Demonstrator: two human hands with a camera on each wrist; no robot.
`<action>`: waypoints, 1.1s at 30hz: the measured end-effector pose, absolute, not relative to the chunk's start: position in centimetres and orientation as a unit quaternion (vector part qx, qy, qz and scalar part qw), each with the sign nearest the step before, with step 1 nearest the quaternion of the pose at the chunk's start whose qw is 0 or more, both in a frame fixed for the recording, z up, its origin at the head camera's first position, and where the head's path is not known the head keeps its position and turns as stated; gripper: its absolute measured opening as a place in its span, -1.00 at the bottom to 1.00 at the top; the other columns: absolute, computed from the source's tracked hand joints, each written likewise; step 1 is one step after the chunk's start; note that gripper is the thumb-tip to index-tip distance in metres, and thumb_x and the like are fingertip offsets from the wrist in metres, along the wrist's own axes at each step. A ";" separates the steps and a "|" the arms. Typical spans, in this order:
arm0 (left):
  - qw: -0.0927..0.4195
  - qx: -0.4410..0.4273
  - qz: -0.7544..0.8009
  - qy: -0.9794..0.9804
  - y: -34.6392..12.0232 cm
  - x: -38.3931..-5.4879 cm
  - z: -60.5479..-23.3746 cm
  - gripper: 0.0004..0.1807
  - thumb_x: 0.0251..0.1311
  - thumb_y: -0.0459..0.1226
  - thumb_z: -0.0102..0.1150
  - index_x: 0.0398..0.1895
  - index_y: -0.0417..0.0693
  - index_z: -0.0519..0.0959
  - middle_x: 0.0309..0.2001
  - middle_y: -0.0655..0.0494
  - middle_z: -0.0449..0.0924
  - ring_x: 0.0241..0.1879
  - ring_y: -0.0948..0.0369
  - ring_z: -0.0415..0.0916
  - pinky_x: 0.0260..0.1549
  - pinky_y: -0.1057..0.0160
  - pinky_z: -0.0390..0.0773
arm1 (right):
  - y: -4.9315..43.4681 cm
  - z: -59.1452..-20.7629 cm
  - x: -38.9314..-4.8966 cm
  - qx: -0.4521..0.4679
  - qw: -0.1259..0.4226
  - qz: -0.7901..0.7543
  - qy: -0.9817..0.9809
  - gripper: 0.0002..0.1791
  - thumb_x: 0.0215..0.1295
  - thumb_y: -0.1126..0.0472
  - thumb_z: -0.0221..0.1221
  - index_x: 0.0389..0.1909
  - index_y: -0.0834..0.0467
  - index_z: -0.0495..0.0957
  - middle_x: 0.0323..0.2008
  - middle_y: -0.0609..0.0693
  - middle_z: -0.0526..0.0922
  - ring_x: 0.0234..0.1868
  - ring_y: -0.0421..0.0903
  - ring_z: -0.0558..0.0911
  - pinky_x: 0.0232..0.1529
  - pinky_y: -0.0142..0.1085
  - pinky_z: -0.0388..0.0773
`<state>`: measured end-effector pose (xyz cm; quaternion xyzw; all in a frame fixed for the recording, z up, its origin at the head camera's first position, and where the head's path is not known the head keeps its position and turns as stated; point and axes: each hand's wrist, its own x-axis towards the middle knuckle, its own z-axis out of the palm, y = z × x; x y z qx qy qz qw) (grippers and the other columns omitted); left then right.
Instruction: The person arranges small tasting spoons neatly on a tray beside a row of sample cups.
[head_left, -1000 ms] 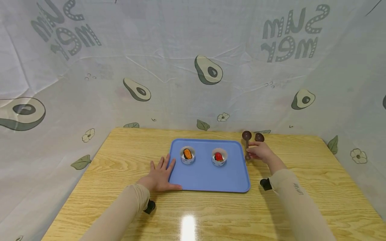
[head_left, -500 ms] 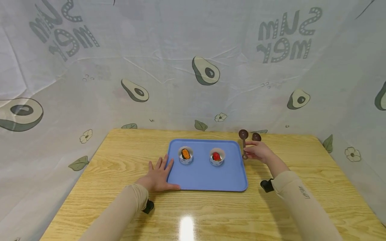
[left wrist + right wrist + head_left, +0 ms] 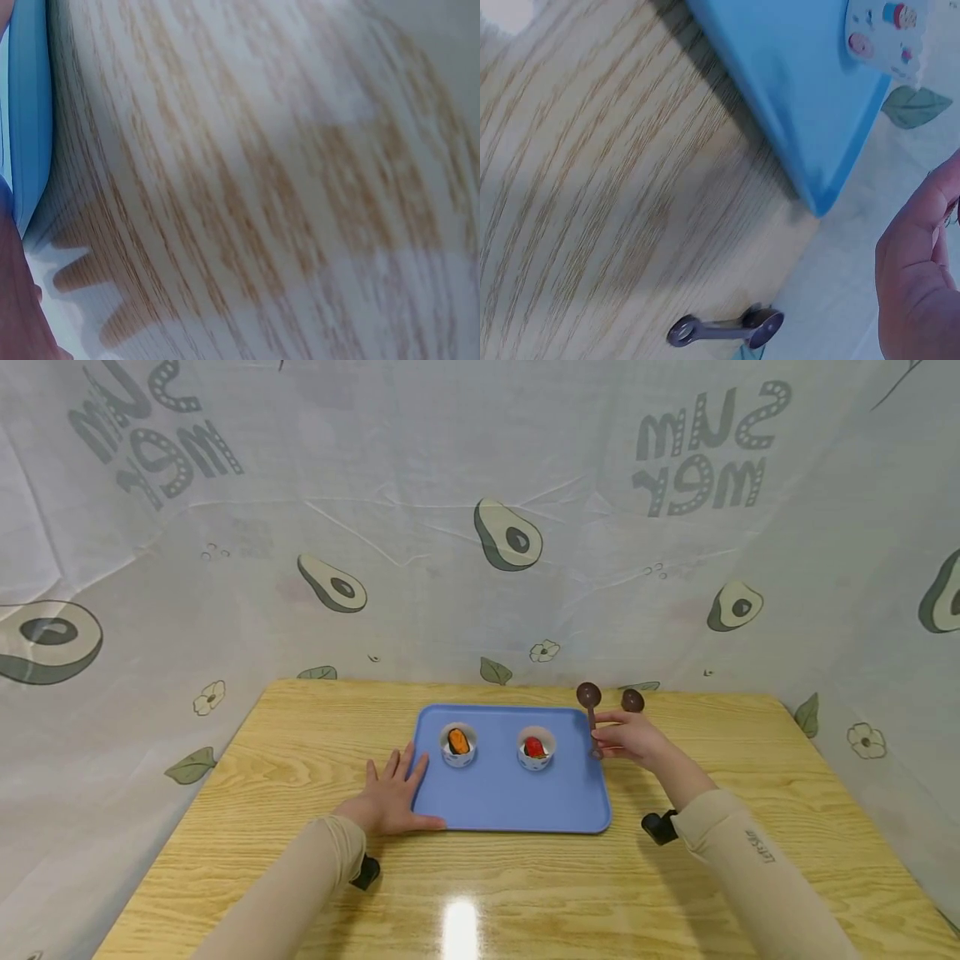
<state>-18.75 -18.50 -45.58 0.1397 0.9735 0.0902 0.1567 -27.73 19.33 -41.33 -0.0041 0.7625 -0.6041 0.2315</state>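
Observation:
My left hand (image 3: 388,799) lies with fingers spread against the left edge of a blue tray (image 3: 502,806), its thumb along the front corner. Over the tray's back right edge, my right hand (image 3: 637,742) pinches the handle of a dark brown spoon (image 3: 588,695), bowl pointing away. On the tray stand two patterned paper cups. The left cup (image 3: 458,758) holds an orange-topped sushi piece (image 3: 458,742); the right cup (image 3: 535,762) holds a red-topped one (image 3: 534,747). In the right wrist view, my right hand (image 3: 919,277) shows only partly.
A second brown spoon (image 3: 727,330) lies on the wooden table (image 3: 525,893) beyond my right hand, its bowl near the back edge. Behind the table hangs a pale curtain (image 3: 420,635) printed with avocados. Each wrist carries a small black camera.
My right hand has moved left with the spoon, from beside the tray to over its right edge. The left hand keeps its place at the tray. The head view has shifted slightly.

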 end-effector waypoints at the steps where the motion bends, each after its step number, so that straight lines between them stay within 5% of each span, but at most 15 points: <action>1: 0.157 0.139 0.090 0.974 -18.5 -18.8 -45.6 0.21 -0.03 0.38 0.07 0.48 -0.18 -0.13 0.48 -0.28 -0.36 0.44 -0.27 -0.28 0.21 -0.45 -0.26 | 19.1 -41.3 -27.7 -0.006 0.233 -0.606 0.761 -0.42 0.32 0.39 0.02 0.30 0.51 0.10 -0.54 -0.16 0.52 -0.52 -0.33 0.54 -0.39 -0.48 0.55; 33: 0.158 0.142 0.082 0.974 -18.7 -19.2 -46.3 0.22 -0.04 0.41 0.03 0.49 -0.14 -0.16 0.48 -0.26 -0.40 0.44 -0.25 -0.31 0.22 -0.43 -0.30 | 12.8 -40.6 -25.3 -0.045 0.284 -0.599 0.747 -0.48 0.35 0.31 0.03 0.29 0.37 0.23 -0.30 -0.08 0.56 -0.36 -0.28 0.56 -0.28 -0.38 0.57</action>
